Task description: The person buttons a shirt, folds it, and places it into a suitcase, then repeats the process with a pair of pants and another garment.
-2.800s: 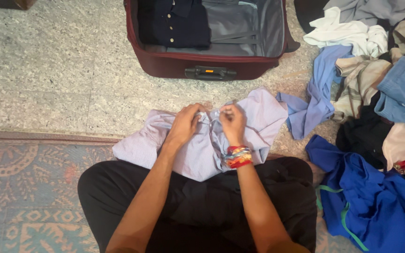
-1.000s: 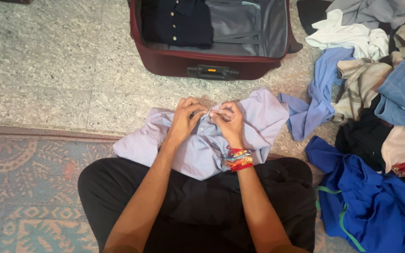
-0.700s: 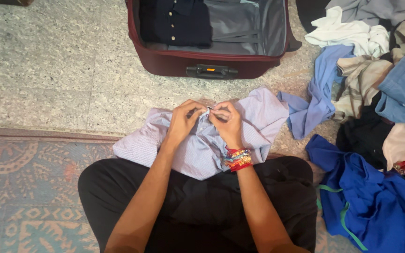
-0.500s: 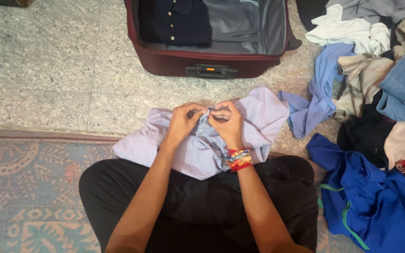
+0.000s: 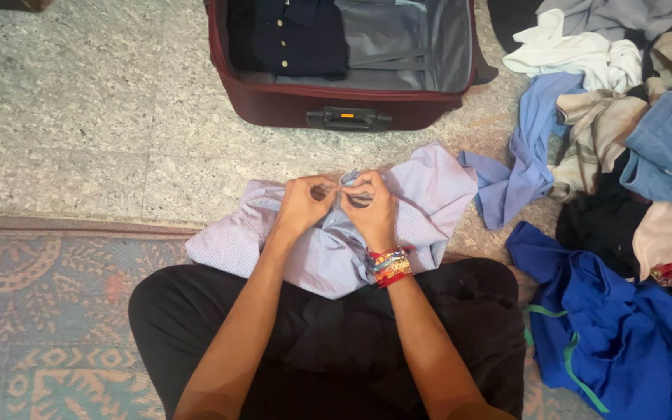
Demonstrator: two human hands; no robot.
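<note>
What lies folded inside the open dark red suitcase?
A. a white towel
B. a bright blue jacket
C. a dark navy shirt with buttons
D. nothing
C: a dark navy shirt with buttons lies folded in the left part of the suitcase, on its grey lining.

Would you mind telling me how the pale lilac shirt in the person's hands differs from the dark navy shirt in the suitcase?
The pale lilac shirt lies rumpled and spread on the floor; the dark navy shirt sits neatly folded inside the maroon suitcase. The lilac one is pinched near its middle by the left hand and right hand; the navy one is untouched. The navy shirt shows a row of pale buttons.
</note>
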